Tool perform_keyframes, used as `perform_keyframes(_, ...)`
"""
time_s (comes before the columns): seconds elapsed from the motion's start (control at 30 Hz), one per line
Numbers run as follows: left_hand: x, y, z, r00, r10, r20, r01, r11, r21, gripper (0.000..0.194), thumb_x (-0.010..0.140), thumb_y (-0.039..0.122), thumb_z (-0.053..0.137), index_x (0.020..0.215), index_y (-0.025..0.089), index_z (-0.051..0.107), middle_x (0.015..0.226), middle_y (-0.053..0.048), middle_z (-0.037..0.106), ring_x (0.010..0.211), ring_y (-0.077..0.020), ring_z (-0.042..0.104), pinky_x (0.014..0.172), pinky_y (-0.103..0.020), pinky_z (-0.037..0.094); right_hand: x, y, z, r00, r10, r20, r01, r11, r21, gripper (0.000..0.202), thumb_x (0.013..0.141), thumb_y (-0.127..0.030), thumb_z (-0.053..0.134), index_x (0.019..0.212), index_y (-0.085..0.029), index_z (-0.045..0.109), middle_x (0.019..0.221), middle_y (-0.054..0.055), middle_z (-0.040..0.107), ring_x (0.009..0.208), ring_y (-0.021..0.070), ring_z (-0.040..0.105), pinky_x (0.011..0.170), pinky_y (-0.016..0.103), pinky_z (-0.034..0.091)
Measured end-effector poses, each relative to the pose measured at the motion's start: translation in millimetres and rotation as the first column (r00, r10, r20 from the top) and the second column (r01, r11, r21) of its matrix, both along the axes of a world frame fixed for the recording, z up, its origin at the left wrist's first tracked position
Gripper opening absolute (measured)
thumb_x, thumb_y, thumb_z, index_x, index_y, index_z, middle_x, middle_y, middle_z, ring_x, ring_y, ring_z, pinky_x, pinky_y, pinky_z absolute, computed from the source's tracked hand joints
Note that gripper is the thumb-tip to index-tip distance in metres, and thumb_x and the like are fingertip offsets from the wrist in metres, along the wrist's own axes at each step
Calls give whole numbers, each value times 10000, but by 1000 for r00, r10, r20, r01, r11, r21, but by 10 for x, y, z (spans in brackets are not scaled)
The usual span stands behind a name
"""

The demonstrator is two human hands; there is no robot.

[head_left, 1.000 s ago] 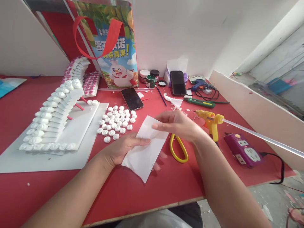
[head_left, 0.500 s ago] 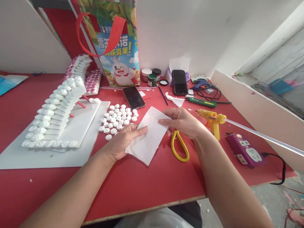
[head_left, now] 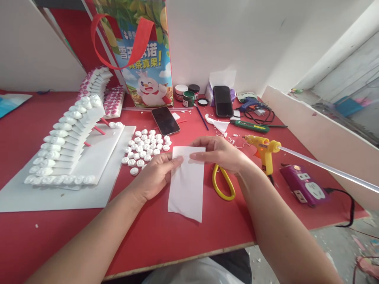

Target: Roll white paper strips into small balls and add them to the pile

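Note:
Both hands hold a white rectangle of thin paper (head_left: 187,189) above the red table. My left hand (head_left: 158,171) pinches its left edge, thumb on top and fingers hidden beneath. At the upper right, my right hand (head_left: 220,154) grips the paper the same way. Below the hands the sheet hangs down, its lower edge uneven. Several small white paper rosettes (head_left: 147,146) lie in a cluster just beyond my left hand. Yellow-handled scissors (head_left: 224,183) rest beside my right hand, their blades hidden under it.
Left, a curved white stepped piece edged with rosettes (head_left: 59,141) stands on a white board (head_left: 97,197). A yellow glue gun (head_left: 263,150) and purple power strip (head_left: 304,185) sit right. Behind are a phone (head_left: 166,120), paint jars (head_left: 188,98), a green-handled tool (head_left: 251,126) and a printed bag (head_left: 148,59).
The paper has turned from a slanted position to nearly upright, its lower end now pointing toward me. Both hands have shifted their hold toward its upper part.

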State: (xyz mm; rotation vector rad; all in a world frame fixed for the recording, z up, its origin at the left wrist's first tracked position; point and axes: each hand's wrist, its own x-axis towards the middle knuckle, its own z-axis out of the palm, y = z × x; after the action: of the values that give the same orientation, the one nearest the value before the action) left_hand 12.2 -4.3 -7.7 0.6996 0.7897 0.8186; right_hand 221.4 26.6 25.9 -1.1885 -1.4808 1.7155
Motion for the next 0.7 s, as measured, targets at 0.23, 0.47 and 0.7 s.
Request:
perform_keyframes(0.23,57,61,47,948,305,88,-291,946,-142,179,926,182,635,1030,117,765,1027,-97,811,931,-202,762,840,-284,613,-89,4,-132,991,-132,12,132,990,51,428,666,-342,908,950,-182,631,930,23,728,858,168,682,782,304,537)
perform_keyframes(0.47,15,46,69,963,259,77,-257,966,-34,167,888,246,713,1007,149,777,1006,-74,799,903,-192,747,827,-286,613,-23,11,-83,992,-118,49,116,992,40,228,765,-309,788,793,-185,599,655,-21,665,594,128,607,568,250,458)
perform_keyframes(0.7,-60,74,-26,935,335,-112,-310,930,197,178,769,311,846,801,156,763,735,-24,734,687,-171,700,704,-286,587,-14,-11,-47,999,-47,7,47,999,14,264,775,-288,814,946,-184,641,809,11,739,713,165,702,651,278,548)
